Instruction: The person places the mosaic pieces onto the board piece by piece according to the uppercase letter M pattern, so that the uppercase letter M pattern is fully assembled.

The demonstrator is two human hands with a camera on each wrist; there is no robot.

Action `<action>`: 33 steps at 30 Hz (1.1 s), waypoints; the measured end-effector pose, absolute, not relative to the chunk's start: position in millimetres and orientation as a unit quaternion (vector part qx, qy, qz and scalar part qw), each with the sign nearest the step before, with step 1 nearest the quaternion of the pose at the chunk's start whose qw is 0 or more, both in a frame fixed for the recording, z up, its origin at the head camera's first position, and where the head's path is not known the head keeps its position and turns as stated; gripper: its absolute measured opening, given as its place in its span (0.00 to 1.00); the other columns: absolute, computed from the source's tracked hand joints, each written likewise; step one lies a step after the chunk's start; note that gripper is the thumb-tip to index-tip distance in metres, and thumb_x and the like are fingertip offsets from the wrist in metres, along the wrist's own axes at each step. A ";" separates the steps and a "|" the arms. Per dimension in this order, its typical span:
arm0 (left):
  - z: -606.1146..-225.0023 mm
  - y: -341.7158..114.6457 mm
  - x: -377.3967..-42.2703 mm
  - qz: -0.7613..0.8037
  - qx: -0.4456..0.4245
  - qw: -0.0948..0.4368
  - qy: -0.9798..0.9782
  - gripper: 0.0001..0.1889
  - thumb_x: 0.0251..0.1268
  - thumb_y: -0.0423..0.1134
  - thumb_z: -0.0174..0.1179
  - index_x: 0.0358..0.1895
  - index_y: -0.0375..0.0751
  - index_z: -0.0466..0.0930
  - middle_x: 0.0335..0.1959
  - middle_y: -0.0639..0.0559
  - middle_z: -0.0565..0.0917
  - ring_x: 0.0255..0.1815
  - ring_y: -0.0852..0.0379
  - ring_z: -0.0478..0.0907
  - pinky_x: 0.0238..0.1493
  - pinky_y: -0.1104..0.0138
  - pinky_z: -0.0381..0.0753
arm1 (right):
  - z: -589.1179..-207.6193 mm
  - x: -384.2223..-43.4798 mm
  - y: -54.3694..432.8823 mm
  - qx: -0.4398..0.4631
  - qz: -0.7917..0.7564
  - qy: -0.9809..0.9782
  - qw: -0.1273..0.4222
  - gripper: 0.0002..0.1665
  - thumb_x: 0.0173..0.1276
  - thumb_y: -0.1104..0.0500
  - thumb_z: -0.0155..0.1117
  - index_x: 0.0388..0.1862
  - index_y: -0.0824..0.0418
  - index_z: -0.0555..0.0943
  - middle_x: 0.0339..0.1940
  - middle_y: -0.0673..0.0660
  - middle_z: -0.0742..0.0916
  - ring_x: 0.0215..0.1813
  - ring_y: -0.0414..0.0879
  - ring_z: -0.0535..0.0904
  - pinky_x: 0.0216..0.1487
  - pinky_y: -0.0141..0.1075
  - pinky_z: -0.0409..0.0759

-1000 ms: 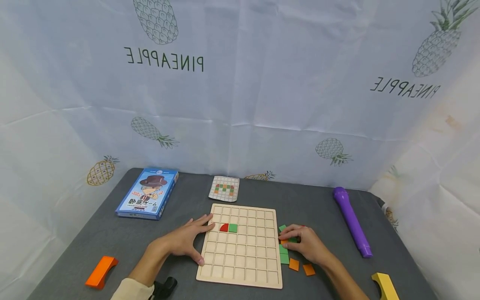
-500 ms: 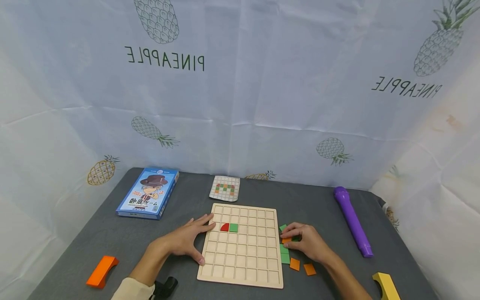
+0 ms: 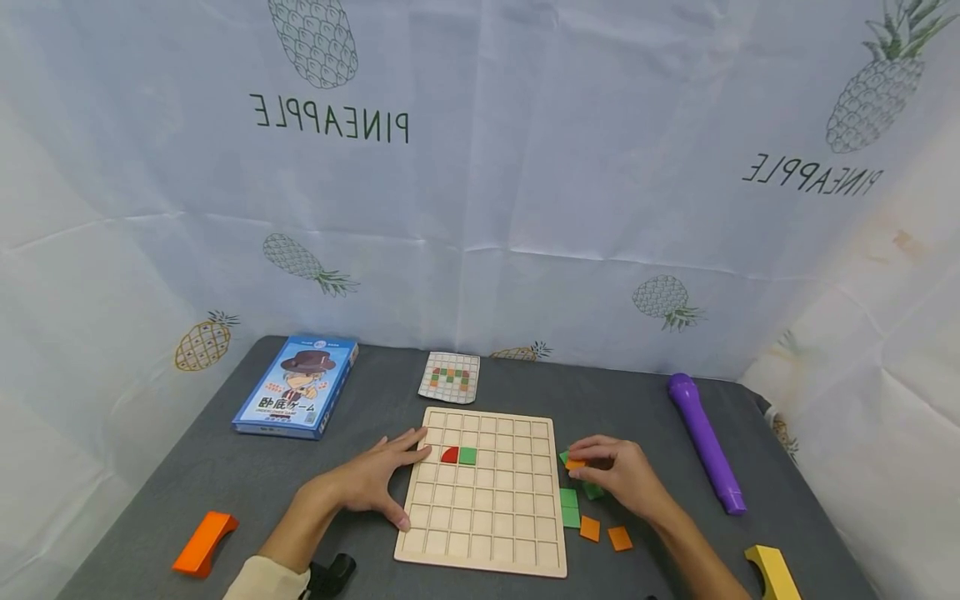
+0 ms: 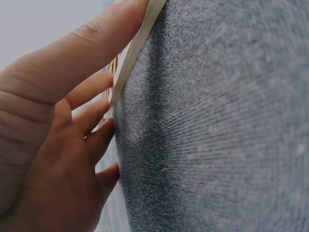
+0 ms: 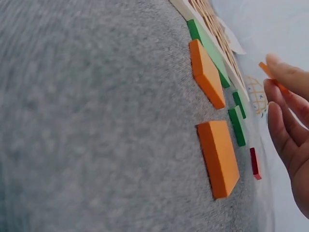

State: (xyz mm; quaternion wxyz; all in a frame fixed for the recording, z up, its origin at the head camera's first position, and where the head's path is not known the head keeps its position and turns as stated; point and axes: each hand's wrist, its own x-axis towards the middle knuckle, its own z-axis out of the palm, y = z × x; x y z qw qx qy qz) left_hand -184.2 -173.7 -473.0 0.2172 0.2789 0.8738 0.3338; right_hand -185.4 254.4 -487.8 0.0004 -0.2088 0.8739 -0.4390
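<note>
Pineapple-print curtain behind dark gray tabletop. Right hand: thumb and fingertips closed in a pinch on one orange tile, raised just to the right of the board. Possible slip, given the small hold on a thin edge; likely landing among loose green tiles nearby. Left hand spread wide against the board's left edge, nothing gripped. Possible board shift from uneven pressure there, with risk of jostling red quarter-round and green square, both in adjoining grid cells.
</note>
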 end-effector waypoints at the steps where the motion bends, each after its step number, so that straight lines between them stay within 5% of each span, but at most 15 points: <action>1: -472.9 -174.0 -184.1 0.333 0.279 0.217 0.874 0.58 0.43 0.50 0.82 0.79 0.36 0.61 0.85 0.36 0.47 0.85 0.30 0.42 0.79 0.29 0.37 | -487.3 -186.0 253.9 -0.204 -0.443 0.873 -0.002 0.14 0.62 0.54 0.77 0.45 0.58 0.92 0.50 0.57 0.91 0.45 0.32 0.86 0.41 0.27 0.87; 12: -473.8 -174.9 -184.2 0.338 0.275 0.219 0.873 0.58 0.42 0.50 0.82 0.79 0.36 0.61 0.85 0.37 0.47 0.85 0.30 0.42 0.79 0.29 0.37 | -483.3 -194.5 245.4 -0.193 -0.456 0.869 0.001 0.16 0.63 0.52 0.75 0.46 0.59 0.92 0.54 0.57 0.91 0.46 0.31 0.87 0.42 0.29 0.88; 24: -474.5 -175.4 -184.1 0.340 0.276 0.221 0.872 0.58 0.43 0.50 0.82 0.79 0.36 0.60 0.85 0.37 0.47 0.85 0.30 0.42 0.79 0.29 0.36 | -491.6 -207.4 224.1 -0.240 -0.433 0.868 0.026 0.14 0.66 0.58 0.73 0.50 0.59 0.90 0.57 0.60 0.90 0.57 0.52 0.87 0.42 0.29 0.87; 33: -474.8 -176.2 -184.9 0.341 0.275 0.224 0.871 0.58 0.43 0.50 0.82 0.79 0.36 0.60 0.85 0.37 0.47 0.85 0.30 0.41 0.79 0.29 0.36 | -495.2 -210.0 197.5 -0.239 -0.436 0.867 0.033 0.13 0.66 0.57 0.74 0.49 0.55 0.91 0.54 0.55 0.89 0.57 0.52 0.84 0.42 0.28 0.83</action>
